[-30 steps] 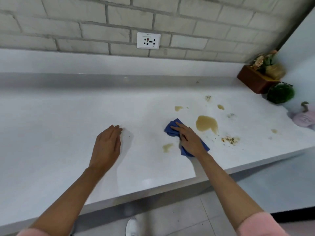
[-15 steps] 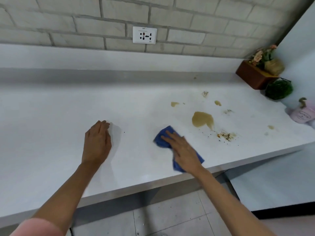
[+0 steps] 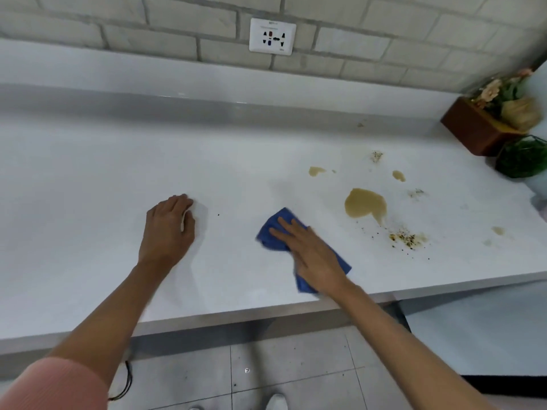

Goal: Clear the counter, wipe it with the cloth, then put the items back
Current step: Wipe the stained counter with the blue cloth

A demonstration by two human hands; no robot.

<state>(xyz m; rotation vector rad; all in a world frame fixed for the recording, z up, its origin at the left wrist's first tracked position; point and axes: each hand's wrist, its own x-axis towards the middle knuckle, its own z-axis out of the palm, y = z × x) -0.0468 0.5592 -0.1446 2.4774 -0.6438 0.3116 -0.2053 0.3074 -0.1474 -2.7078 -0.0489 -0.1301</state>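
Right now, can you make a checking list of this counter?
Surface: white counter with a big brown spill, smaller spots and dark crumbs on its right side.
Job's things: blue cloth flat on the counter, left of the spill.
Clutter: brown flower box and green plant, far right corner.
Hands: right hand flat on the cloth; left hand rests on the counter, holds nothing.
Cables: black cable hangs below the counter edge.
Surroundings: brick wall, wall socket, tiled floor.

A pink sleeve (image 3: 56,386) of ribbed knit covers the upper left arm. The left hand (image 3: 168,229), the right hand (image 3: 313,255) and both forearms are bare. A white shoe (image 3: 276,403) shows below.
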